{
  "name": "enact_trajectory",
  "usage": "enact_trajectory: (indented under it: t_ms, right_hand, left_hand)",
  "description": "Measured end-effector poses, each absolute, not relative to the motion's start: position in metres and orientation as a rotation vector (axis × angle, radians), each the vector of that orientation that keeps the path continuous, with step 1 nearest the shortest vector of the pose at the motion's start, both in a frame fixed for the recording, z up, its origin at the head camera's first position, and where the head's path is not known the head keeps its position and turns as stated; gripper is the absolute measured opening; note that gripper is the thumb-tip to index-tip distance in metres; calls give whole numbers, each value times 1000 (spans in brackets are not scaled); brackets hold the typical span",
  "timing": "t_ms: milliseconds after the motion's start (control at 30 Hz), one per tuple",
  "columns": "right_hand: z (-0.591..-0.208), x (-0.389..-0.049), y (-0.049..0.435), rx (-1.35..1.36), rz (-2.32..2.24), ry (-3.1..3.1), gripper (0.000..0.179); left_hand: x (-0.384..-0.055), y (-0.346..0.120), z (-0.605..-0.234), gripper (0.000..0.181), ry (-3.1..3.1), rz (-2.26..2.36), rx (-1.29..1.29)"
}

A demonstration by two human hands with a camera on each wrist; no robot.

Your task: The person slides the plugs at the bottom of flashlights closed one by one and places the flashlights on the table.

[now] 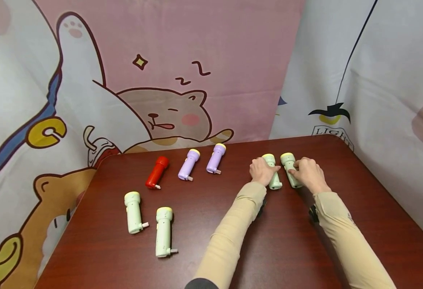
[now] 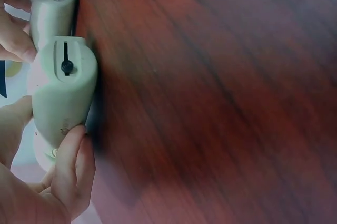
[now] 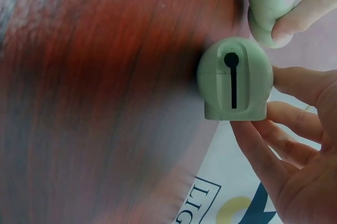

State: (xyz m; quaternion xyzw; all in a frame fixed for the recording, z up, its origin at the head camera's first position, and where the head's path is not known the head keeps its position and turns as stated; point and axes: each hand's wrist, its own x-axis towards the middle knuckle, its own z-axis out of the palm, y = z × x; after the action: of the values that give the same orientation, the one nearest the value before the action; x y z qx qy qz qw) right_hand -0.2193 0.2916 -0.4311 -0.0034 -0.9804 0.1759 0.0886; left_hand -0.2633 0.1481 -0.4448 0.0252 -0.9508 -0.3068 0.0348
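At the back right of the table, my left hand (image 1: 263,171) grips a pale green flashlight (image 1: 274,183) with a yellow rim. Just to its right, a matching flashlight (image 1: 288,161) is held between the thumb and fingers of my right hand (image 1: 309,175). Both lie with their heads toward the wall. In the left wrist view, the left flashlight (image 2: 63,105) shows a dark slot in its rear end. The right wrist view shows a similar slot on the right flashlight (image 3: 258,81). No prong sticks out from either slot there.
On the left side of the brown table (image 1: 211,224) lie a red flashlight (image 1: 156,173), two purple flashlights (image 1: 188,165) and two more pale green flashlights (image 1: 163,233), each with a small piece sticking out near its rear end. A cartoon-printed cloth (image 1: 247,72) hangs behind.
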Motion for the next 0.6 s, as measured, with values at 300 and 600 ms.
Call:
enact_trajectory:
  t_ms: [300, 600]
  right_hand:
    - [-430, -219, 291, -10, 531, -2916, 25]
    - [-430, -220, 291, -8, 519, -2921, 22]
  left_hand:
    - [-262, 147, -446, 46, -2935, -885, 7]
    - [-262, 141, -440, 49, -3041, -911, 22]
